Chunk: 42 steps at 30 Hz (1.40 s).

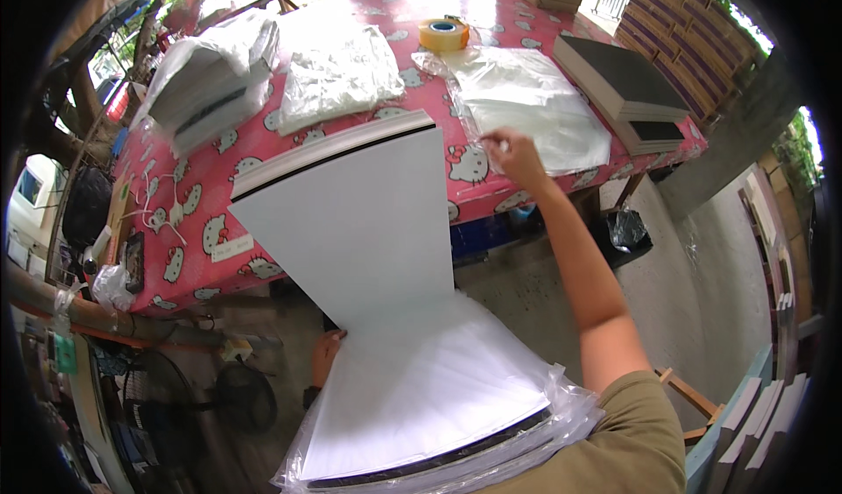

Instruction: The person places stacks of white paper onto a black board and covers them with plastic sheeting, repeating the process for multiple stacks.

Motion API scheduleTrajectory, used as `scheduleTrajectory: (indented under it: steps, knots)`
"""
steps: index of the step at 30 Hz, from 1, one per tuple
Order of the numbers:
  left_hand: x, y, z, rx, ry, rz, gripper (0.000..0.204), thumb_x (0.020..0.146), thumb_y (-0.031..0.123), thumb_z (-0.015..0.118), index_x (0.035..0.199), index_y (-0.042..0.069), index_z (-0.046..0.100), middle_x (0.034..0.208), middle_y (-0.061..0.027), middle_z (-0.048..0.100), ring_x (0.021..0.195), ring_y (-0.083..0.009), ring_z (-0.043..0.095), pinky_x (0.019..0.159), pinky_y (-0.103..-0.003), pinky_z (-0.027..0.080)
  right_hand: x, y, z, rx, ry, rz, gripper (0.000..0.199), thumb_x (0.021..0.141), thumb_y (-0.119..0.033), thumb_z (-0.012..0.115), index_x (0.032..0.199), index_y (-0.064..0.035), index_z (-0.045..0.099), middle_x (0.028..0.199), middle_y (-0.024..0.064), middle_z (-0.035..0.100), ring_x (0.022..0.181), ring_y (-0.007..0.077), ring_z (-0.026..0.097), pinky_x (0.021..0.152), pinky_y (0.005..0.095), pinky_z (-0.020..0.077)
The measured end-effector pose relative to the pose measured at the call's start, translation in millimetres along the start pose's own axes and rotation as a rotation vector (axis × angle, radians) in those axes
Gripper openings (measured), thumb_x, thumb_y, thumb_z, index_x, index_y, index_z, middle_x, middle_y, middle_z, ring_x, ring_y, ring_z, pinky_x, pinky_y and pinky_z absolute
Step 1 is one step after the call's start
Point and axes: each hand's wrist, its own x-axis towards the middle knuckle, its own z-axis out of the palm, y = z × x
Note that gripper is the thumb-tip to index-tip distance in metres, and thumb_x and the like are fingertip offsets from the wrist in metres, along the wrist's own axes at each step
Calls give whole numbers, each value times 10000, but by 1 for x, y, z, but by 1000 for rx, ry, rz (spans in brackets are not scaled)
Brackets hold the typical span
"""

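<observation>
A stack of large white panels (368, 204) with a black line along its far end lies over the table's near edge. Toward my body, it meets a second white stack (430, 389) inside clear plastic wrapping, which rests against me. At the left side where the two meet, my left hand (326, 355) grips the edge of the white panels; most of its fingers are hidden underneath. My right hand (519, 157) reaches over the table, its fingers pinched together at the near left edge of a pile of clear plastic bags (535, 99). What lies between those fingertips is too small to make out.
A pink patterned cloth covers the table (197, 270). On it are a yellow tape roll (444, 34), crumpled plastic (340, 77), a bagged stack (210, 90) and dark-topped boxes (623, 77). A fan (246, 396) stands at lower left, a black bin (624, 235) under the table's right side.
</observation>
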Motion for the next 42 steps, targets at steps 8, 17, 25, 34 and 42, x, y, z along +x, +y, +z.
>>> scheduleTrajectory:
  steps: [8, 17, 25, 34, 42]
  knots:
    - [6, 35, -17, 274, 142, 200, 246, 780, 171, 570, 943, -12, 588, 962, -125, 564, 875, -240, 528, 789, -305, 394, 69, 64, -5, -541, 157, 176, 321, 811, -249, 481, 1038, -38, 566, 1175, 117, 472, 1112, 286, 398, 903, 483, 302]
    - [12, 238, -16, -528, -437, 205, 545, 803, 400, 521, 1110, -48, 480, 1054, -141, 552, 1002, -203, 507, 866, -306, 371, -135, -145, -1, 229, -473, -274, 440, 776, -190, 578, 1139, 25, 454, 1115, 175, 496, 1029, 288, 473, 893, 343, 356]
    - [15, 239, -2, -412, -282, 39, 306, 830, 210, 540, 1009, -38, 546, 905, -41, 597, 801, -115, 551, 712, -230, 429, -152, -174, 32, 347, -932, -554, 465, 767, -205, 601, 1146, 19, 451, 1055, 147, 530, 913, 284, 529, 784, 344, 426]
    - [-1, 229, -15, -487, -227, 10, 154, 834, 129, 511, 869, 5, 594, 796, 2, 584, 706, -48, 506, 638, -192, 405, -86, -169, 4, 413, -207, -170, 185, 748, -150, 632, 871, -15, 603, 803, 64, 598, 751, 131, 523, 625, 257, 421]
    - [-6, 222, -19, -424, -222, 119, 79, 799, 78, 532, 787, 12, 575, 704, 30, 509, 641, -37, 411, 560, -190, 330, -84, -159, 26, 456, -561, 12, 177, 726, -141, 671, 766, 11, 589, 780, 29, 552, 751, 83, 480, 661, 225, 374]
